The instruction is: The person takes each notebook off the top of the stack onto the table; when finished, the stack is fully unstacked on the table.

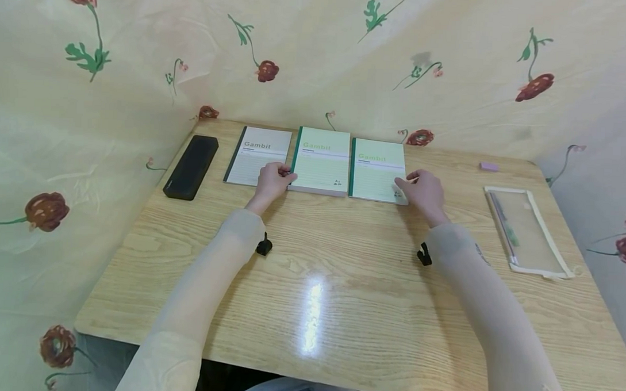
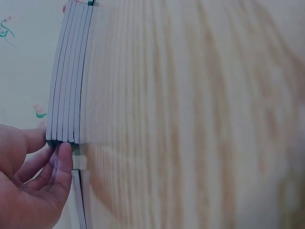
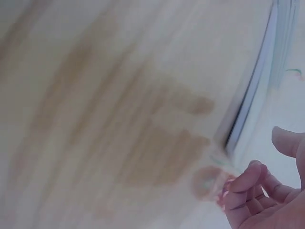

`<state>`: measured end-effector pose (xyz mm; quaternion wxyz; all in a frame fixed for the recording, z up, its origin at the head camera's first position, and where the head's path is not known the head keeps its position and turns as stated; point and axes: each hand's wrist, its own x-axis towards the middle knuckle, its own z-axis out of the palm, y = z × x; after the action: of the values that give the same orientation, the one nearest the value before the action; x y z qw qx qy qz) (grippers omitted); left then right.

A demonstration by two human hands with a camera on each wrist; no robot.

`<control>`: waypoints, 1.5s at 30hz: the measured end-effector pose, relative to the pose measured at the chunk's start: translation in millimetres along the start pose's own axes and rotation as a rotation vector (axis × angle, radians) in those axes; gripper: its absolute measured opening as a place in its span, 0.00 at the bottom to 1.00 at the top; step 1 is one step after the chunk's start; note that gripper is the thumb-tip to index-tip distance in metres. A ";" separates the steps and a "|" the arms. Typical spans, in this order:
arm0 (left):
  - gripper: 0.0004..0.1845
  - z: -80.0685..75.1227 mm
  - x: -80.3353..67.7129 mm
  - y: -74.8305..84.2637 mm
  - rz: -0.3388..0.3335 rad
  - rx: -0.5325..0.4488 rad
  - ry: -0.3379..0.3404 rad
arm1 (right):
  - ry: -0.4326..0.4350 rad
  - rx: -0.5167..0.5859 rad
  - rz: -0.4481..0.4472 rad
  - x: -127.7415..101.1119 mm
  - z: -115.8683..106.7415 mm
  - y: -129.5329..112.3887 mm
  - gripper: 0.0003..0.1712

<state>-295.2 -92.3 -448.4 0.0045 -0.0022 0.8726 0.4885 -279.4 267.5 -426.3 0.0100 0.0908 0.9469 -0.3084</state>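
Three "Gambit" notebooks lie in a row at the far side of the wooden table (image 1: 341,265). The left one is a grey notebook (image 1: 257,156). In the middle is a green-covered stack (image 1: 320,160), seen as several page edges (image 2: 69,86) in the left wrist view. At the right lies a single green notebook (image 1: 378,170), whose thin edge (image 3: 255,95) shows blurred. My left hand (image 1: 273,180) pinches the stack's near left corner, with fingers (image 2: 61,164) under it and thumb on top. My right hand (image 1: 422,190) is at the green notebook's near right corner. Its fingers (image 3: 240,188) are loosely curled and the thumb is held apart.
A black pencil case (image 1: 191,166) lies at the far left. A clear pouch (image 1: 526,229) holding pens lies near the right edge, with a pink eraser (image 1: 489,166) beyond it. Floral cloth (image 1: 62,123) walls in the table on three sides.
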 end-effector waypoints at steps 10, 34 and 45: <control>0.15 -1.1 -0.7 -2.3 -0.017 -0.008 -0.006 | 0.008 0.061 -0.083 1.1 13.8 -36.2 0.34; 0.15 -1.7 1.7 -2.9 0.001 -0.011 0.003 | -0.092 0.169 -0.174 -3.4 80.3 -93.1 0.27; 0.16 -1.4 0.8 -0.5 0.000 -0.022 -0.015 | -0.084 0.160 -0.154 -1.2 84.7 -93.0 0.25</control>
<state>-296.0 -93.8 -448.0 0.0112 0.0013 0.8670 0.4981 -297.9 143.9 -440.7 0.0187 0.0055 0.9222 -0.3862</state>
